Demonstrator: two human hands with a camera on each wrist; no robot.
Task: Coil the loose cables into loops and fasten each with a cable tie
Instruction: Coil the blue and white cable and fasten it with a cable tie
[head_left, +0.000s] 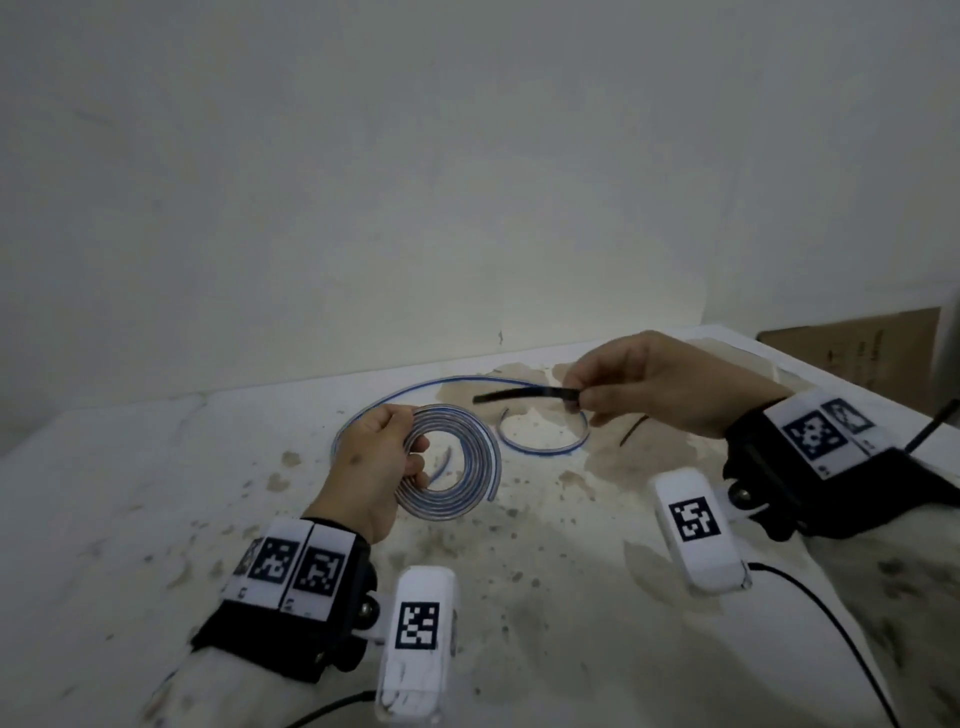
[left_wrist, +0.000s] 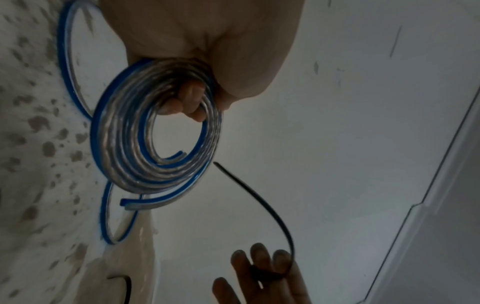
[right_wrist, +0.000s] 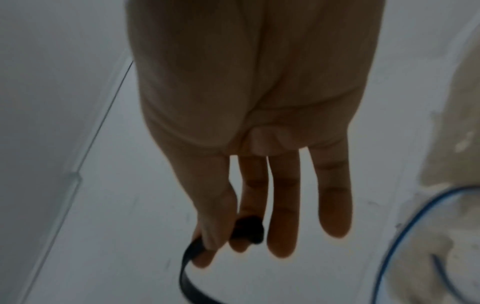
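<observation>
My left hand (head_left: 400, 447) grips a flat coil of blue-and-clear cable (head_left: 467, 467) by its left side, held just above the stained white table (head_left: 545, 597). In the left wrist view my fingers (left_wrist: 187, 98) curl through the middle of the coil (left_wrist: 124, 156), and both cable ends hang free. My right hand (head_left: 592, 400) pinches the head end of a black cable tie (head_left: 519, 395). The tie's tip points left toward the coil without touching it. The right wrist view shows thumb and forefinger on the tie (right_wrist: 187, 273), other fingers straight.
A second blue cable (head_left: 545, 451) lies loose in a wide curve on the table behind the coil. Another black tie (head_left: 634, 428) lies under my right hand. A cardboard box (head_left: 857, 353) stands at the back right, and a white wall (head_left: 467, 182) closes the far side.
</observation>
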